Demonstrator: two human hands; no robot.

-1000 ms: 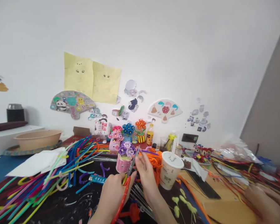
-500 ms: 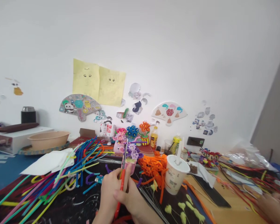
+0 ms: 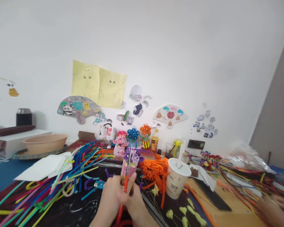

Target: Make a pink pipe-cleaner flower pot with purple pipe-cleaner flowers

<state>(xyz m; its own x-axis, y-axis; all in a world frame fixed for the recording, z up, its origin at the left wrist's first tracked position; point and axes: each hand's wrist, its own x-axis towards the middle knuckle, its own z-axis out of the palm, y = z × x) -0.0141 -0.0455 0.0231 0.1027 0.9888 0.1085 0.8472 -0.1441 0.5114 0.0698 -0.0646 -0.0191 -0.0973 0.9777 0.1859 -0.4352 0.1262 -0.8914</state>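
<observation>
Red-handled scissors [image 3: 126,183]: at lower centre of the frame, held in curled left hand [image 3: 110,192] against curled right hand [image 3: 133,198]. Cannot tell the latter's hold. Could nick purple flowers [image 3: 135,155] through a slipping grip.

Scissors [image 3: 125,186] lie between the left hand [image 3: 111,190] and the right hand [image 3: 135,198]. Directly ahead stands a potted bouquet [image 3: 135,158]; behind it, further potted bouquets [image 3: 133,135] form a row, with a bottle [image 3: 154,141] at its right end. Left of the hands: loose pipe cleaners [image 3: 82,157], partly over napkins [image 3: 42,167]; behind the napkins, a bowl [image 3: 46,142]. Right of the nearest bouquet: tangled stems [image 3: 153,168], then a cup [image 3: 177,181]. Two fans [image 3: 169,115] hang on the wall [image 3: 180,47] behind.
</observation>
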